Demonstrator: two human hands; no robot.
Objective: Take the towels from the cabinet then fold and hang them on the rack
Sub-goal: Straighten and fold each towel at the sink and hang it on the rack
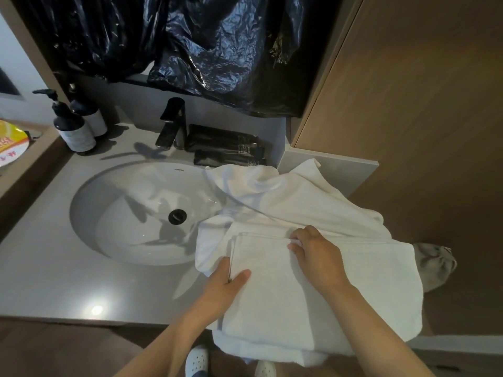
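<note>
left hand (227, 281) and right hand (317, 254) pinch the folded towel (272, 308) atop rumpled towels (285, 197) overhanging the sink (119, 191).

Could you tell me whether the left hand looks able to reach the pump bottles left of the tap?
Probably yes, once freed: the left hand now grips the folded towel, and only the sink lies between it and the pump bottles.

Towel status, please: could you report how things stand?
Left hand grips folded towel at left edge; right hand pinches its far edge. Loose towel bunched behind, overlapping sink. Nothing blocking.
</note>
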